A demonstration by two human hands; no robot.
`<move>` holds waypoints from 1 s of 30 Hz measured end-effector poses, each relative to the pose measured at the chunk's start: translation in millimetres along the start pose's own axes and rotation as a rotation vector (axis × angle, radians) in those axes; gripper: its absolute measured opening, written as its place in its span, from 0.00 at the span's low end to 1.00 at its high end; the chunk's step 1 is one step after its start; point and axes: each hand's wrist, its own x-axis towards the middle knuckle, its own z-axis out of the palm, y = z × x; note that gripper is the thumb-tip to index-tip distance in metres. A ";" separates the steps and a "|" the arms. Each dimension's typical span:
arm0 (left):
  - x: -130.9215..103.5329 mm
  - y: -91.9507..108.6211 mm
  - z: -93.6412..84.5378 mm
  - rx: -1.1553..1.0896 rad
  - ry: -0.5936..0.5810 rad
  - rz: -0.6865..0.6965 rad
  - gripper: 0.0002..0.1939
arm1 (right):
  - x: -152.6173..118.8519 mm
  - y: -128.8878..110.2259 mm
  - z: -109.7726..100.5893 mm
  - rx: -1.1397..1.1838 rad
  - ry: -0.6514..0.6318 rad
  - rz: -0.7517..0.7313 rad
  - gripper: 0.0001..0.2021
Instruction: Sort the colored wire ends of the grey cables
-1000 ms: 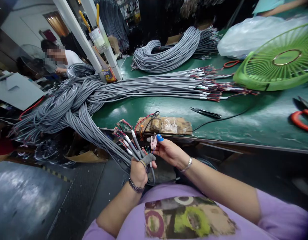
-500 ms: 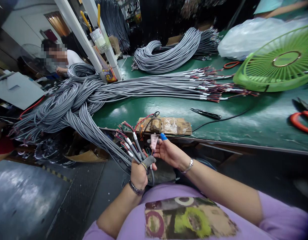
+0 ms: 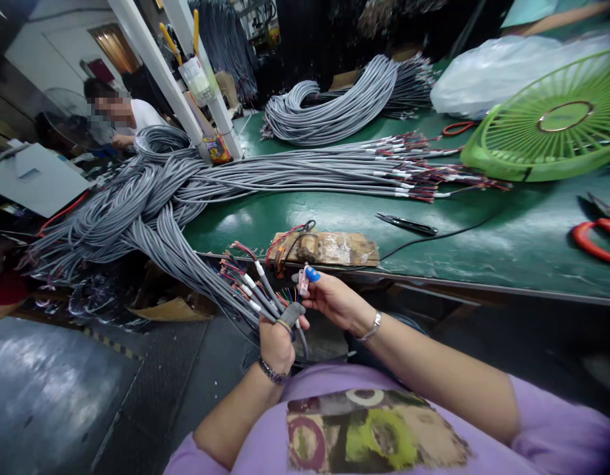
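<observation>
My left hand, with a grey cover on its thumb, is wrapped round several grey cables with white bands and bare coloured wires at their ends. Just right of it, my right hand pinches a small pinkish-white piece near the thin wire ends. A blue cover sits on a fingertip of this hand. Beyond the hands, a worn wooden block lies at the table's edge, with a red and a black wire at its left end.
The green table carries long grey cables, a coiled bundle, black tweezers, red-handled pliers and a green fan. White posts rise behind. A person sits at the far left.
My right thumb has come down over the small piece, which is turned differently. The cable ends in my left hand have shifted slightly left.
</observation>
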 end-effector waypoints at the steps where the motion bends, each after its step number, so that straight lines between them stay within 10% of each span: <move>1: 0.6 0.1 0.8 0.005 0.002 0.003 0.14 | 0.3 -0.2 0.3 0.006 0.007 0.000 0.15; 21: -2.9 -3.6 -3.6 -0.034 -0.031 -0.036 0.11 | -0.9 2.1 0.6 0.064 0.018 0.021 0.15; 30: -5.1 -7.9 -7.5 0.043 -0.077 0.051 0.15 | -15.2 9.7 -2.2 -0.222 -0.280 0.033 0.16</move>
